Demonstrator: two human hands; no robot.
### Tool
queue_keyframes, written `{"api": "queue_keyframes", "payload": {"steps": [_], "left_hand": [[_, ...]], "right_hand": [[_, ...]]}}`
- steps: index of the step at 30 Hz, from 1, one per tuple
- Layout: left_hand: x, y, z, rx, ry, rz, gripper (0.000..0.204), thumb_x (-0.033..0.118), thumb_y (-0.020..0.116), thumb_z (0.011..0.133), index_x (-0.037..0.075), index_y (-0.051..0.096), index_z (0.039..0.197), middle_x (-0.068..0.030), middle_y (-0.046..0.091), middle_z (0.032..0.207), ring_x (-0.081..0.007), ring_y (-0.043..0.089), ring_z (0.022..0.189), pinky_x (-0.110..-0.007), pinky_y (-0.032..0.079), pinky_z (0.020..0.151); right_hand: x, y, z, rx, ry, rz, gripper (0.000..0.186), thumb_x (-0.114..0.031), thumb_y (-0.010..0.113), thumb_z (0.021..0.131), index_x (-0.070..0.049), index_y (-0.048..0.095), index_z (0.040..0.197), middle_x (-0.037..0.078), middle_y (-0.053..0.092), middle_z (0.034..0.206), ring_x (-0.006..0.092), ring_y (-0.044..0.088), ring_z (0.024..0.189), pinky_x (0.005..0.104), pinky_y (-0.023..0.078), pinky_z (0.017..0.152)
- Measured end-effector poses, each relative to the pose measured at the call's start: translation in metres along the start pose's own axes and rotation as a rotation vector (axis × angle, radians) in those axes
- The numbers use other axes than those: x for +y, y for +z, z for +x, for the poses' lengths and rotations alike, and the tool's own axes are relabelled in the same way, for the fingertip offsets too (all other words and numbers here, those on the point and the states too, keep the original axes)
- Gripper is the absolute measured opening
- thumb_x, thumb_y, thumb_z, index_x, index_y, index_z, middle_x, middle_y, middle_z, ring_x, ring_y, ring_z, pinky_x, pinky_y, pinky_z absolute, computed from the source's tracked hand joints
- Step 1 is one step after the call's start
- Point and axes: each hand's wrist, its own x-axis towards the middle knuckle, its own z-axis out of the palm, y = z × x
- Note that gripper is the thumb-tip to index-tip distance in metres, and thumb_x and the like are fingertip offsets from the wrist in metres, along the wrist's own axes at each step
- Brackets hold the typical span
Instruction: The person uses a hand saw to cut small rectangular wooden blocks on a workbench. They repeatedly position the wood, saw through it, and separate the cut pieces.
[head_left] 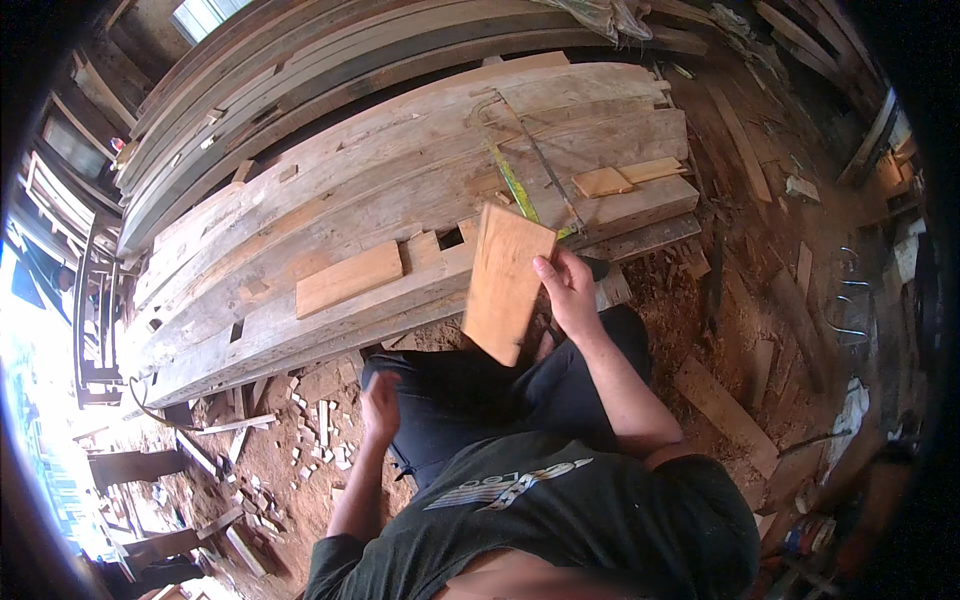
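Observation:
My right hand grips a flat, light brown wooden board by its right edge, held raised over my dark-trousered lap in front of the bench. My left hand is low beside my left leg, blurred, so its fingers are unclear. Behind the held board, a long tool with a yellow bar and a thin metal bar lies across the thick plank bench. Another light board rests on the bench to the left, and short pieces lie at the right.
Stacked long planks run along the back. Scattered offcuts and sawdust cover the floor at lower left. Loose boards lie on the ground at my right. A dark slatted frame stands beside the bench's left end, near bright daylight.

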Motion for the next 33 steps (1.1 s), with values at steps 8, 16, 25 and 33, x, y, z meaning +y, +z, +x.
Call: {"api": "queue_keyframes", "payload": {"steps": [8, 16, 25, 33], "left_hand": [[0.006, 0.030, -0.037, -0.230, -0.204, -0.054, 0.020, 0.013, 0.056, 0.102, 0.006, 0.068, 0.117, -0.0128, 0.069, 0.093, -0.0163, 0.064, 0.083, -0.033, 0.051, 0.079], [0.170, -0.002, 0.054, -0.197, 0.126, -0.842, 0.038, 0.028, 0.059, 0.105, -0.002, 0.060, 0.129, -0.0070, 0.065, 0.116, -0.0132, 0.055, 0.110, -0.029, 0.043, 0.096], [0.249, -0.013, 0.078, -0.251, 0.292, -0.255, 0.022, 0.021, 0.067, 0.099, -0.001, 0.067, 0.100, -0.0203, 0.068, 0.083, -0.0306, 0.068, 0.076, -0.038, 0.051, 0.072], [0.237, -0.004, 0.077, -0.117, 0.212, -0.227, 0.022, 0.019, 0.066, 0.098, -0.002, 0.064, 0.095, -0.0210, 0.066, 0.080, -0.0353, 0.064, 0.071, -0.039, 0.051, 0.069]], "right_hand": [[-0.062, -0.010, 0.007, -0.236, -0.156, -0.303, 0.033, -0.027, 0.070, 0.099, 0.005, 0.066, 0.090, 0.004, 0.060, 0.075, 0.0111, 0.051, 0.067, 0.0284, 0.043, 0.063], [-0.087, -0.001, -0.002, -0.494, -0.214, -0.463, 0.032, -0.030, 0.072, 0.096, 0.002, 0.069, 0.092, 0.015, 0.062, 0.079, 0.0285, 0.061, 0.073, 0.0379, 0.048, 0.069], [-0.102, 0.004, -0.024, -0.544, -0.203, -0.623, 0.030, -0.028, 0.077, 0.089, 0.000, 0.067, 0.096, 0.016, 0.067, 0.089, 0.0372, 0.066, 0.084, 0.0424, 0.050, 0.072], [-0.063, 0.025, -0.039, -0.340, -0.321, -0.634, 0.033, -0.019, 0.078, 0.084, -0.003, 0.063, 0.108, 0.018, 0.068, 0.103, 0.0401, 0.067, 0.096, 0.0461, 0.053, 0.079]]}}
